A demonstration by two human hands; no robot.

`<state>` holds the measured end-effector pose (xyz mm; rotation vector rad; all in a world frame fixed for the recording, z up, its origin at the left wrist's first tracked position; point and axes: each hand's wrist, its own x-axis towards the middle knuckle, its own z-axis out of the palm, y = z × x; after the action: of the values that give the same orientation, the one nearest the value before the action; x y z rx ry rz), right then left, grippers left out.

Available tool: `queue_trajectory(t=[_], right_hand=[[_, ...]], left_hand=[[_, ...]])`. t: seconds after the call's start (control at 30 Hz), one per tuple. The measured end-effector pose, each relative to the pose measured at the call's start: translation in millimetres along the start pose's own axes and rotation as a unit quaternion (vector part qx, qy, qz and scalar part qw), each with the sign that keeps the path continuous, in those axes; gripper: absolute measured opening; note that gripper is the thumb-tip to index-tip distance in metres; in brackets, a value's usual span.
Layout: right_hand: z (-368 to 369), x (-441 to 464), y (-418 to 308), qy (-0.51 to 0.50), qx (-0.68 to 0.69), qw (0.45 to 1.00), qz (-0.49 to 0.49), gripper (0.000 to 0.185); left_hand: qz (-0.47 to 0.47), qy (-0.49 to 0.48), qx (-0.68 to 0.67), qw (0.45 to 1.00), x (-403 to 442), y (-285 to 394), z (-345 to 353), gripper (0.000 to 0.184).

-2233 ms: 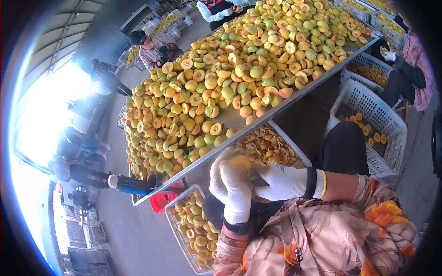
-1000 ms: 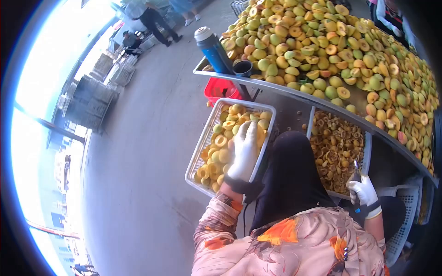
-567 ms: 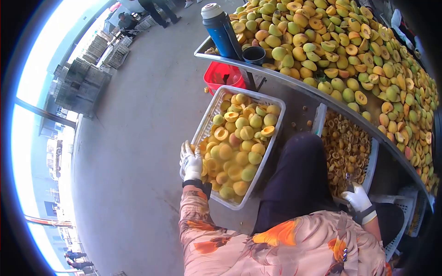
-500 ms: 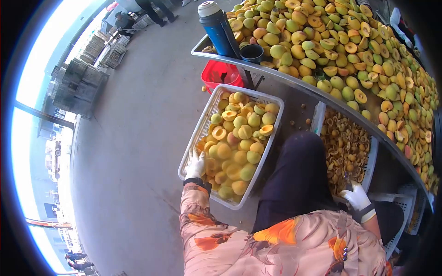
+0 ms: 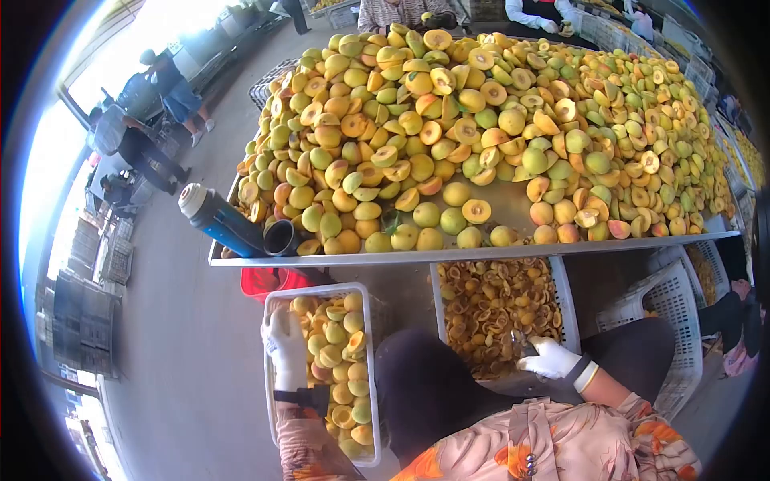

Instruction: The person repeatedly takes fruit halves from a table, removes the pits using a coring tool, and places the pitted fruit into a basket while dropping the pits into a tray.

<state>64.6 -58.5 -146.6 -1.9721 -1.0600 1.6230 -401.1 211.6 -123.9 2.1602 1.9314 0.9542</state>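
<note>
My left hand [image 5: 282,333], in a white glove, is at the left side of a white basket [image 5: 370,353] of halved yellow-green fruit [image 5: 341,349]. Its fingers are blurred, and whether they hold anything is unclear. My right hand [image 5: 548,358], also gloved, is closed around a small metal tool [image 5: 523,346] above a crate [image 5: 568,309] full of brown-orange fruit scraps [image 5: 489,309]. Beyond both hands, a metal-edged table [image 5: 481,253] bears a large heap of halved fruit [image 5: 449,136].
A blue flask [image 5: 220,220] and a dark cup [image 5: 281,238] stand at the table's left corner, above a red container [image 5: 277,280]. Another white crate [image 5: 666,321] is at the right. Several people are beyond the table and at the far left.
The view has swung right and up, showing more of the table and people. My left hand has gone farther up the basket's left side. My right hand still holds the tool over the scraps.
</note>
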Motion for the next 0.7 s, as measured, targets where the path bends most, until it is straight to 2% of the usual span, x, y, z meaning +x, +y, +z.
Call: queue_trajectory(t=[0.07,0.1,0.17,0.2,0.3,0.33,0.4,0.43,0.5,0.6,0.7], right_hand=[[-3.7,8.8,15.1,0.005,-0.010,0.999,-0.031,0.060],[-2.3,19.5,34.8,0.052,-0.055,0.989,-0.124,0.061],[0.4,36.6,65.6,0.148,-0.146,0.931,-0.299,0.063],[-11.6,13.7,28.2,0.042,-0.057,0.991,-0.118,0.062],[-11.4,13.5,27.5,0.079,-0.084,0.981,-0.155,0.061],[-12.1,14.5,27.1,0.060,-0.117,0.983,-0.127,0.060],[-11.3,12.0,24.8,0.069,-0.124,0.978,-0.154,0.059],[-10.5,11.5,26.0,0.069,-0.127,0.977,-0.156,0.059],[-13.2,6.2,20.7,0.065,-0.112,0.979,-0.156,0.059],[-26.2,-9.4,3.0,0.064,-0.071,0.984,-0.152,0.057],[-28.4,-11.4,4.0,0.100,-0.066,0.976,-0.182,0.052]], left_hand=[[0.086,-0.033,-0.133,0.987,38.1,89.6,23.8,0.024],[0.125,-0.060,-0.178,0.974,51.4,132.1,36.4,0.024],[0.192,-0.117,-0.167,0.960,71.0,211.6,56.9,0.025],[0.236,-0.128,-0.161,0.950,78.8,241.3,75.8,0.028],[0.326,-0.187,-0.136,0.917,92.0,304.6,133.4,0.043],[0.347,-0.218,-0.088,0.908,93.7,318.5,150.5,0.050],[0.369,-0.277,0.052,0.886,90.3,336.2,181.5,0.066],[0.356,-0.345,0.083,0.865,88.8,341.9,192.0,0.067],[0.369,-0.341,0.091,0.860,79.0,347.3,203.2,0.061],[0.410,-0.289,0.089,0.861,66.6,361.3,181.4,0.051],[0.292,-0.236,-0.090,0.922,56.7,360.6,173.3,0.039]])
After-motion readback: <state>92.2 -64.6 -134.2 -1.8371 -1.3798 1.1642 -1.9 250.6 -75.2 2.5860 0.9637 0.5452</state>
